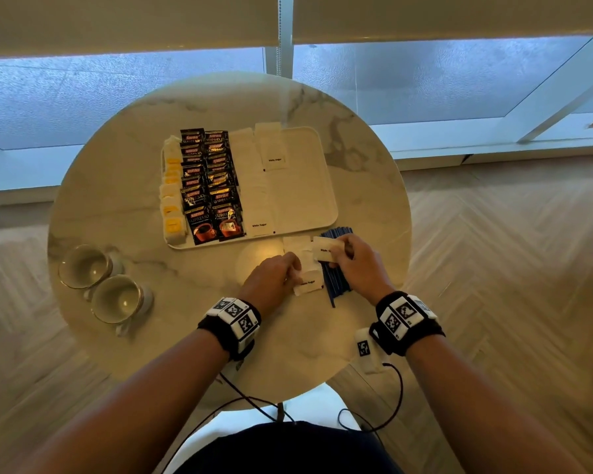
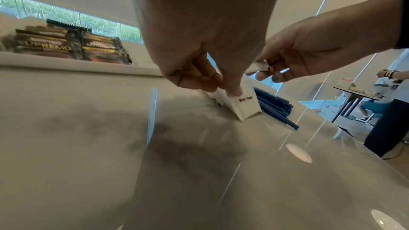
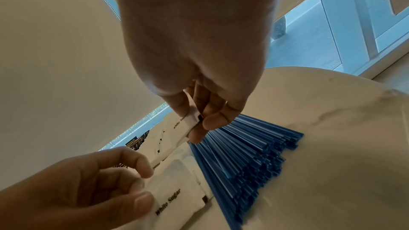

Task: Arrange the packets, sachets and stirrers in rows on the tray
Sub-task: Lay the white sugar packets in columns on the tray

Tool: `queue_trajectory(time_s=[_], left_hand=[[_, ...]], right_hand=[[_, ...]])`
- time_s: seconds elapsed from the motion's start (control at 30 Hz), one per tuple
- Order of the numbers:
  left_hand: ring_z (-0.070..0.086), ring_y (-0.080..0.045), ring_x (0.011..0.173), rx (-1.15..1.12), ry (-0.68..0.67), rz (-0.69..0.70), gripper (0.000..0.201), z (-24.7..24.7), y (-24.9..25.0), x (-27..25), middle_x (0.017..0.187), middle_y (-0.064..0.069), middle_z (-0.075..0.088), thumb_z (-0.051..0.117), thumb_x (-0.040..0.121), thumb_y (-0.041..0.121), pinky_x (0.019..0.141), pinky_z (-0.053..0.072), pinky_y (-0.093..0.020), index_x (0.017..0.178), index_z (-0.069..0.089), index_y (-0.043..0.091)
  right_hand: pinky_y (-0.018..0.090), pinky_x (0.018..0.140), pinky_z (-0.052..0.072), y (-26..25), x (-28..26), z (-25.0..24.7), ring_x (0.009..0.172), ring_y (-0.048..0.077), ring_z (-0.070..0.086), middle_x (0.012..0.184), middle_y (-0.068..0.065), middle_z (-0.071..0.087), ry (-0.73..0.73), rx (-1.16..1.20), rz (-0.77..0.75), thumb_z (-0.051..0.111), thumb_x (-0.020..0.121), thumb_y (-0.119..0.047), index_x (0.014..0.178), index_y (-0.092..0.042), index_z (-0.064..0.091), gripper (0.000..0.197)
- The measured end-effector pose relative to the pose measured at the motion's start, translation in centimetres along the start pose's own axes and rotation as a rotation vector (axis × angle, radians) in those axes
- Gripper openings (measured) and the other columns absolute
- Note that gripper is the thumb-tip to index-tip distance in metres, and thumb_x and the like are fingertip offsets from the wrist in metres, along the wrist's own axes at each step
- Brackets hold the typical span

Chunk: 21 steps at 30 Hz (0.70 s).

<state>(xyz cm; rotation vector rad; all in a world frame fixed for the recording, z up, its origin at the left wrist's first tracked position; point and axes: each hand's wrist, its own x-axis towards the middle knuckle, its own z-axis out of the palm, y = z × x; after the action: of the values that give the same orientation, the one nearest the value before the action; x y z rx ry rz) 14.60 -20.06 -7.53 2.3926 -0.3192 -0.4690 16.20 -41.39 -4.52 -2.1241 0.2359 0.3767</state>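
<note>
head: tray [image 1: 322, 186] rows | wrists: both grips pinch sugar sachets [image 3: 177, 197]

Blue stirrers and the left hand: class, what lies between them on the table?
A small pile of white sugar sachets lies between the left hand and the blue stirrers, overlapping the stirrers' edge. The head view shows it best; the left hand pinches the nearest sachet.

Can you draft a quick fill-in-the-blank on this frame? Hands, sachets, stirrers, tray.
1. The right hand pinches a sachet printed "White ____".
2. The stirrers lying on the table are ____ in colour.
3. The black coffee packets on the tray form ____ columns.
4. The left hand holds a sachet stack beside the ____.

Missing: Sugar; blue; two; stirrers
</note>
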Motion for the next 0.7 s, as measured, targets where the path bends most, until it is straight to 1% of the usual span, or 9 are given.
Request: queue_trajectory(time_s=[0.07,0.17,0.27,0.33,0.37,0.43,0.5,0.57,0.7], left_hand=[[0.054,-0.010,0.083,0.041,-0.002,0.075,0.017,-0.9,-0.3,-0.1,0.092,0.008,0.061,0.064,0.094,0.030,0.079,0.052,-0.038,0.110,0.064,0.025],[0.053,-0.015,0.098,0.124,0.030,0.227,0.019,-2.8,-0.7,0.0,0.107,0.004,0.059,0.064,0.093,0.038,0.087,0.050,-0.039,0.106,0.072,0.027],[0.038,-0.022,0.136,0.079,0.064,0.299,0.016,-4.7,-0.7,1.0,0.144,-0.004,0.045,0.070,0.088,0.038,0.113,0.034,-0.037,0.099,0.077,0.028],[0.023,-0.016,0.147,0.040,0.049,0.268,0.017,-5.9,-0.4,2.2,0.159,-0.004,0.029,0.071,0.088,0.034,0.117,0.022,-0.028,0.102,0.078,0.026],[0.025,-0.011,0.146,0.011,0.040,0.242,0.018,-6.5,-0.4,2.9,0.160,-0.004,0.029,0.071,0.088,0.032,0.117,0.023,-0.024,0.104,0.077,0.024],[0.043,-0.007,0.132,-0.031,0.054,0.224,0.020,-7.4,-0.3,4.2,0.151,-0.007,0.044,0.070,0.089,0.027,0.113,0.035,-0.023,0.107,0.077,0.019],[0.059,-0.004,0.111,-0.051,0.128,0.240,0.019,-8.0,-0.5,5.4,0.130,-0.008,0.064,0.071,0.089,0.022,0.102,0.045,-0.016,0.106,0.077,0.015],[0.064,-0.004,0.098,-0.081,0.208,0.232,0.018,-8.8,-0.8,6.7,0.111,-0.006,0.072,0.073,0.088,0.017,0.093,0.043,-0.005,0.105,0.077,0.012],[0.066,-0.003,0.092,-0.099,0.283,0.220,0.017,-10.7,-1.4,9.6,0.102,-0.002,0.074,0.072,0.089,0.016,0.090,0.051,-0.014,0.105,0.076,0.011]], right_hand=[[0.037,0.073,0.057,-0.1,0.5,0.1,0.081,0.012,0.070,0.093,0.002,0.073,-0.019,0.035,0.003,0.053,0.102,-0.026,0.111,-0.021,0.063,0.014],[0.051,0.080,0.056,-0.4,1.6,0.5,0.085,0.029,0.069,0.093,0.007,0.071,-0.050,0.057,0.000,0.049,0.103,-0.027,0.111,-0.025,0.064,0.017],[0.050,0.086,0.055,-1.4,2.6,0.9,0.092,0.032,0.066,0.097,0.011,0.069,-0.111,0.113,-0.004,0.050,0.103,-0.025,0.108,-0.025,0.066,0.017],[0.048,0.090,0.056,-2.3,3.3,1.2,0.094,0.030,0.066,0.097,0.011,0.070,-0.168,0.180,-0.025,0.050,0.103,-0.022,0.106,-0.025,0.067,0.017],[0.047,0.089,0.056,-2.7,3.7,1.3,0.091,0.030,0.067,0.094,0.010,0.069,-0.194,0.204,-0.036,0.050,0.103,-0.021,0.105,-0.025,0.067,0.017],[0.045,0.082,0.055,-3.4,4.8,1.7,0.080,0.024,0.064,0.085,0.005,0.067,-0.224,0.214,-0.065,0.050,0.103,-0.021,0.103,-0.026,0.067,0.018],[0.043,0.079,0.051,-4.0,6.1,2.0,0.079,0.015,0.061,0.085,-0.002,0.066,-0.240,0.219,-0.095,0.050,0.103,-0.026,0.101,-0.028,0.067,0.018],[0.046,0.082,0.051,-4.7,7.4,2.1,0.085,0.017,0.061,0.089,-0.003,0.066,-0.259,0.230,-0.104,0.049,0.101,-0.037,0.101,-0.029,0.067,0.020],[0.041,0.088,0.057,-6.0,10.7,2.0,0.093,0.015,0.067,0.098,-0.001,0.071,-0.195,0.120,-0.200,0.057,0.099,-0.035,0.112,-0.022,0.067,0.020]])
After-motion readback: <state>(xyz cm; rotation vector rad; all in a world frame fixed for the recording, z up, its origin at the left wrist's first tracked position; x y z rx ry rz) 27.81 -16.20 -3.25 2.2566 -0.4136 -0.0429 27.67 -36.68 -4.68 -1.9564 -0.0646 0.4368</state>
